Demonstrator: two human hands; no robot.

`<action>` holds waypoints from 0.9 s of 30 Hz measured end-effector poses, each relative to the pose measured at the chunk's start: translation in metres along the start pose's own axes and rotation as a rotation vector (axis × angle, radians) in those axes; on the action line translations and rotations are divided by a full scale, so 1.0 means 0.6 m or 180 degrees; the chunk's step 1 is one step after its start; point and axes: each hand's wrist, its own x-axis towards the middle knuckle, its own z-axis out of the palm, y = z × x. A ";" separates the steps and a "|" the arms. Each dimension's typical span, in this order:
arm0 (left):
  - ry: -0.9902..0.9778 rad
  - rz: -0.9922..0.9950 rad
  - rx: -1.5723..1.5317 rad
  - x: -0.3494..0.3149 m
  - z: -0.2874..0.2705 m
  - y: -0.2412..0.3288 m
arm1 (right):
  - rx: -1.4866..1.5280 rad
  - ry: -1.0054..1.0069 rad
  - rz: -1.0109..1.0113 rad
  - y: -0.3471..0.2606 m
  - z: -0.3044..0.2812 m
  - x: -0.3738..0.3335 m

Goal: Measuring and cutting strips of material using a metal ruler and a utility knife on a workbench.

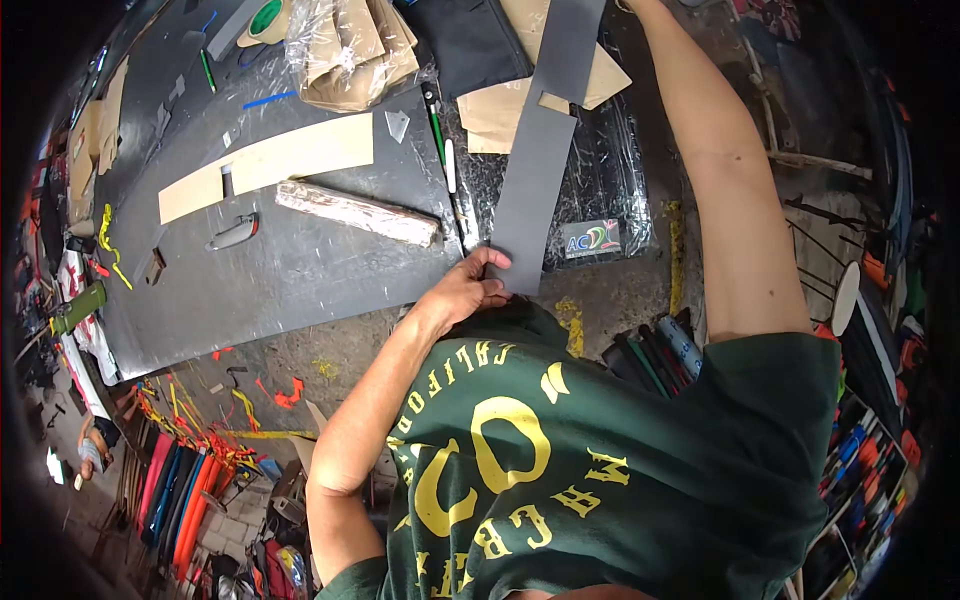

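A long dark grey strip (pixel 532 175) with a small rectangular cut-out runs from the far edge of the view toward my body. My left hand (pixel 462 290) is at its near end, thumb and fingers closed on the corner by my shirt. My right arm reaches far forward along the strip's right side. Only a sliver of my right hand (pixel 628 4) shows at the top edge, so its fingers are hidden. Under the strip lie brown paper pieces (pixel 490 118) and clear plastic sheeting (pixel 615 175).
Left of the strip lie a tan notched strip (pixel 300 155), a wrapped bar (pixel 355 210), a grey-and-red cutter knife (pixel 234 232), and a green pen (pixel 436 130) beside a white one (pixel 450 165). A plastic bag of brown pieces (pixel 350 50) sits farther back. Fabric rolls (pixel 180 500) stand below the table's left.
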 end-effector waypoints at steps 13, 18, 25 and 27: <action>0.0179 -0.0023 0.0056 -0.021 0.017 -0.002 | -0.1874 0.1624 -0.0073 0.058 0.057 -0.006; 0.0127 -0.0075 -0.0102 -0.037 0.010 -0.007 | -0.2257 0.2384 -0.1233 0.024 0.137 -0.057; -0.0262 0.0285 0.1504 -0.040 -0.003 0.022 | 0.0091 0.1529 -0.0862 0.128 0.219 -0.249; -0.0133 0.0364 0.2039 -0.078 -0.013 0.031 | 0.0655 0.1523 -0.0699 0.088 0.278 -0.320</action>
